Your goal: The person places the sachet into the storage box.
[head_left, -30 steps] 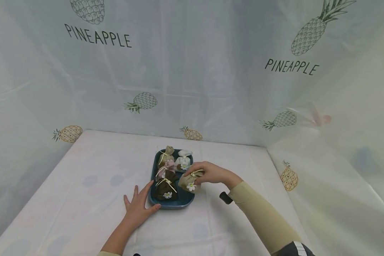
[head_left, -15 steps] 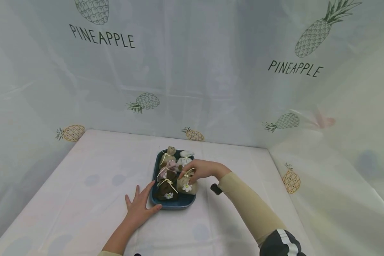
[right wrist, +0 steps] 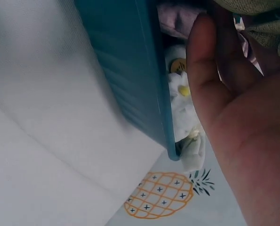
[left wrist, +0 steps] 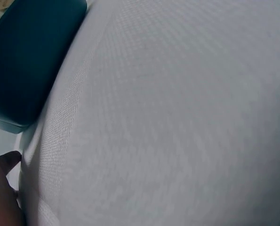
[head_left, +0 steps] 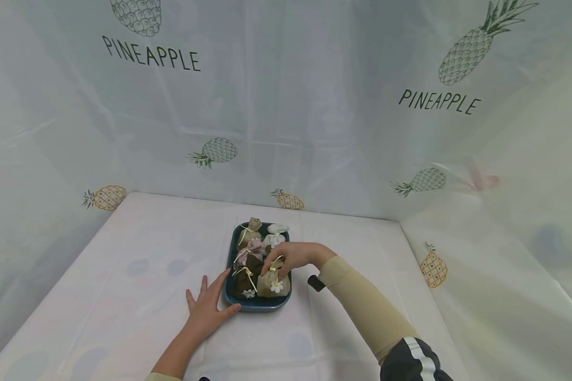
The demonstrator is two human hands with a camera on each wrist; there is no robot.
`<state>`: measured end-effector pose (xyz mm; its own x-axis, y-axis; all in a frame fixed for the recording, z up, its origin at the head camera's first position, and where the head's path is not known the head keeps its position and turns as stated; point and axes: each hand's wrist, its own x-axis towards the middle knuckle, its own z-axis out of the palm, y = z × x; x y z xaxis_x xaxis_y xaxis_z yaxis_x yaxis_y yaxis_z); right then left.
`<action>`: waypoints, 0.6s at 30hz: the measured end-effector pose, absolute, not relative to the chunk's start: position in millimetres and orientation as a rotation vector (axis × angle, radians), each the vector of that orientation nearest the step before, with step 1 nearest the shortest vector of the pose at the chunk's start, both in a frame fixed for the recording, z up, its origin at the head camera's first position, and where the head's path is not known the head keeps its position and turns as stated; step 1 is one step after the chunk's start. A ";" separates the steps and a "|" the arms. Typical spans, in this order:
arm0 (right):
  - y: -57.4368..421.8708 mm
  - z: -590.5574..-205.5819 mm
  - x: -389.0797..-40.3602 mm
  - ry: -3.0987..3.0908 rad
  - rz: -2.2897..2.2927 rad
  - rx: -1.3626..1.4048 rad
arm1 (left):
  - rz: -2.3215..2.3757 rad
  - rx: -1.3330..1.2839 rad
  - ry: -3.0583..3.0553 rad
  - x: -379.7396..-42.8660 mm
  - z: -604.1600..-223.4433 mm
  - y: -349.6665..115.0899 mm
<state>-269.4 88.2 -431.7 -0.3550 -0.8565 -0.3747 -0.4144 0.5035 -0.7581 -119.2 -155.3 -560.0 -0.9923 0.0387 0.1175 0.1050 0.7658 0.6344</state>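
A dark blue tray (head_left: 262,306) on the table bears several small drawstring pouches. In its front right part, my right hand (head_left: 295,255) pinches a tan pouch (head_left: 273,288) by its tied neck; a white flower decorates the front. Left of it and close against it is a dark brown pouch (head_left: 244,284). Farther back are a pink pouch (head_left: 249,253), a white pouch (head_left: 275,238) and another tan pouch (head_left: 251,235). My left hand (head_left: 207,312) spreads its fingers at the tray's front left corner, thumb and forefinger touching the rim. The right wrist view shows the white pouch (right wrist: 182,122) beyond my fingers.
A white tablecloth (head_left: 148,296) with pale dots covers the table. Behind and to the sides hangs a pineapple-printed curtain (head_left: 305,116). A small black object (head_left: 316,283) sits by my right sleeve.
My right hand has brought the tan pouch leftward and toward the tray's front, down beside the brown one. The left hand stays at the tray's corner.
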 end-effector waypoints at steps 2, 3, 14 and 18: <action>86.7 -434.4 -269.1 1.960 -0.693 -1.050 | -1.036 -0.120 -2.859 -119.3 -560.2 -155.8; 86.0 -435.5 -269.0 1.962 -0.682 -1.051 | -1.041 -0.122 -2.853 -119.3 -560.3 -155.9; 77.4 -445.4 -266.5 1.969 -0.606 -1.012 | -1.065 -0.124 -2.816 -118.7 -562.7 -155.0; 76.2 -452.0 -265.1 1.952 -0.621 -0.994 | -1.052 -0.116 -2.844 -119.5 -562.0 -155.5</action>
